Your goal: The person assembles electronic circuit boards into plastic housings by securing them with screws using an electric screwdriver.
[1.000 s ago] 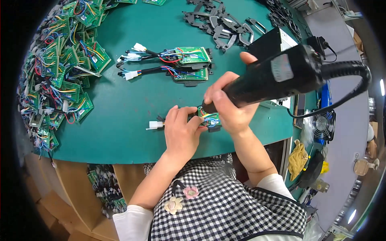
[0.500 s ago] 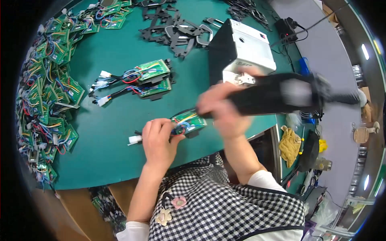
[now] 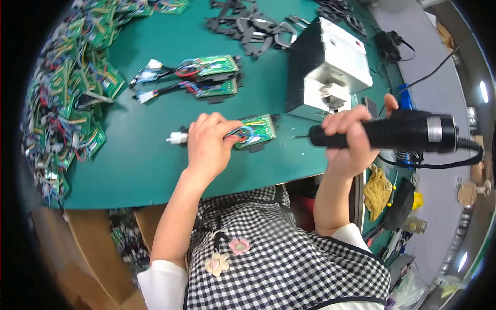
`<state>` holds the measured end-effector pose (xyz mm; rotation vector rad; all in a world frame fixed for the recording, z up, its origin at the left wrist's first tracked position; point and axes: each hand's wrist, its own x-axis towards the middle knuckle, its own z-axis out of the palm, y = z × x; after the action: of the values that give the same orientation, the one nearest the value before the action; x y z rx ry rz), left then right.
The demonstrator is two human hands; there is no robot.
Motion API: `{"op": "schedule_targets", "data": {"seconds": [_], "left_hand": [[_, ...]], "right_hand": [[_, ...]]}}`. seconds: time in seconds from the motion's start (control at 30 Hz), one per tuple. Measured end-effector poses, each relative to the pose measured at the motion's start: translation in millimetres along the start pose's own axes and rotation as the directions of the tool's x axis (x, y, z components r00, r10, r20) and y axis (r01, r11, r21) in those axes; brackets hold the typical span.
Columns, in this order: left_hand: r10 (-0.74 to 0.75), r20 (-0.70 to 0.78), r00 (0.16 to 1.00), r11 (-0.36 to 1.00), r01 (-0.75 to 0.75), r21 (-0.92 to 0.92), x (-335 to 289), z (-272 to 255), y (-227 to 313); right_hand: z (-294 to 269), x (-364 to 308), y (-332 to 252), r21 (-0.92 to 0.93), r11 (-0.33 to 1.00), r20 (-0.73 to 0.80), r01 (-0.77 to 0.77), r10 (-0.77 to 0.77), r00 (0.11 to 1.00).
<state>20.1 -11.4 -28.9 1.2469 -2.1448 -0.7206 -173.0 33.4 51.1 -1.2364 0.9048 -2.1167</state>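
My left hand is closed on a green circuit board with coloured wires, pinching its wire end against the mat. Dark plastic shows under the board's edges, and a white connector sticks out left of the hand. My right hand is wrapped round a black electric screwdriver. The tool lies nearly level, its thin bit pointing left toward the board but apart from it. Right behind that hand stands a white and black box-shaped machine with a metal front piece.
Two wired boards on dark brackets lie farther back. A heap of wired circuit boards covers the left side. Black plastic frames lie at the back. A tan cloth and tools are at the right. The screwdriver's cable loops at right.
My right hand and the screwdriver have moved right, away from the board. My left hand stays on the board. The whole view has shifted a little.
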Motion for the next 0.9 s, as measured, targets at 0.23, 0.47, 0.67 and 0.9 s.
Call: {"op": "schedule_targets", "data": {"seconds": [0.23,0.47,0.67,0.9], "left_hand": [[-0.008,-0.056,0.998,0.999,0.007,-0.031,0.2,4.6,-0.5],[-0.001,-0.046,0.999,1.000,0.000,-0.025,-3.8,3.6,2.0],[0.074,-0.195,0.978,0.995,-0.084,-0.044,-4.8,13.0,-7.8],[0.070,-0.119,0.990,0.986,-0.087,-0.144,-7.0,-5.2,1.8]], "right_hand": [[46.6,-35.2,33.3,-0.096,0.983,0.199,-0.160,0.176,0.964],[54.6,-29.1,46.8,-0.133,0.927,0.330,-0.351,0.376,0.866],[52.9,-21.2,55.9,-0.248,0.912,0.629,-0.325,0.407,0.662],[35.7,-31.2,30.7,0.064,0.984,0.331,-0.163,0.133,0.934]]}}
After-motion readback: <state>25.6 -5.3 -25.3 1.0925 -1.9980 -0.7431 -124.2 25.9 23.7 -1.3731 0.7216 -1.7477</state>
